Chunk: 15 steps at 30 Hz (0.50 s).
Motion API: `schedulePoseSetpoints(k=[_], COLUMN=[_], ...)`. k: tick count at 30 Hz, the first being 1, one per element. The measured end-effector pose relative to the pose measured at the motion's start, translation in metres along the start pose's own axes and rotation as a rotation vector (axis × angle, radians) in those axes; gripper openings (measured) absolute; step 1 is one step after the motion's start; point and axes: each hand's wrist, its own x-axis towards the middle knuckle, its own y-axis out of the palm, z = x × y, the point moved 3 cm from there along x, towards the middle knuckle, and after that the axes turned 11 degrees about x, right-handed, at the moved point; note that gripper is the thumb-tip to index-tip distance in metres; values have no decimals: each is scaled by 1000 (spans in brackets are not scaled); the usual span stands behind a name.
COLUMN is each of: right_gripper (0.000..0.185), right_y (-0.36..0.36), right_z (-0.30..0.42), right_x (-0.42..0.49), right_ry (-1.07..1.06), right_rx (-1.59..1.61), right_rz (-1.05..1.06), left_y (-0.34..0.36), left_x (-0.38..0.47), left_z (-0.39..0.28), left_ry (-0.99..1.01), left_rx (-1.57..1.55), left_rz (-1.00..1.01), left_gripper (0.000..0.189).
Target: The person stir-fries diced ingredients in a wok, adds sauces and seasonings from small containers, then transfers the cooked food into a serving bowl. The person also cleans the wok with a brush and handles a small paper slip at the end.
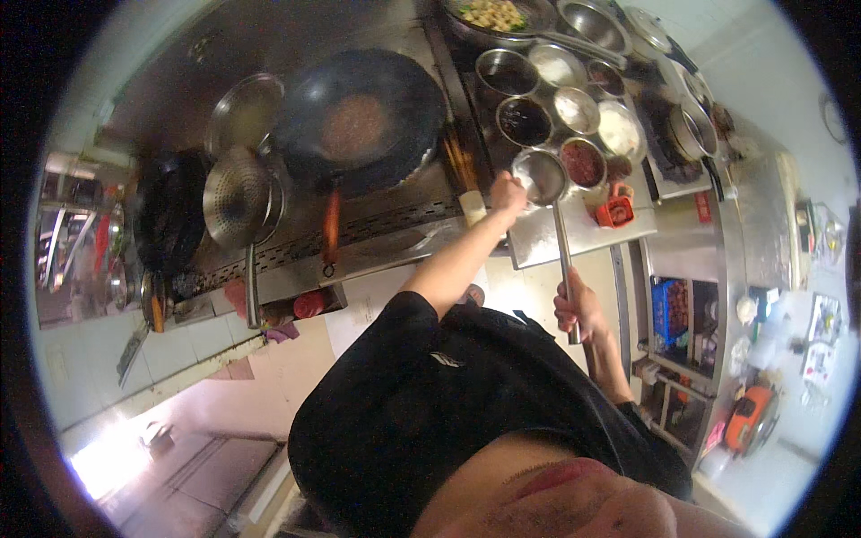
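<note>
My right hand (577, 306) grips the long metal handle of a ladle (564, 242). The ladle's round bowl is over the steel worktop, beside the seasoning pots. Against the left rim of that bowl are the curled fingers of my left hand (509, 194); whether they pinch anything is too small to tell. Just beyond the ladle stand a pot of dark sauce (525, 122) and a pot of reddish paste (582, 163). To the left, a black wok (296, 134) with a wooden handle sits on the range, a brownish patch at its bottom that I cannot identify.
A perforated skimmer (235, 195) rests near a metal bowl (252, 111) left of the wok. A wok brush (464, 171) lies between range and worktop. Pots of white seasoning (576, 111), a small red container (615, 212) and a pan of diced food (493, 15) stand right and beyond.
</note>
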Motion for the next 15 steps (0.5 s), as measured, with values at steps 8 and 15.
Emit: schedulePoseSetpoints(k=[8, 15], right_gripper=[50, 49], right_y=[-13, -14], right_z=[18, 8], right_x=[-5, 15], right_ry=[-345, -300], right_rx=[-461, -492], right_rz=[-183, -233], left_y=[-3, 2], left_x=[18, 16], left_z=[12, 15], left_ry=[59, 14], left_rx=[1, -175], left_rz=[76, 114], left_gripper=[17, 13])
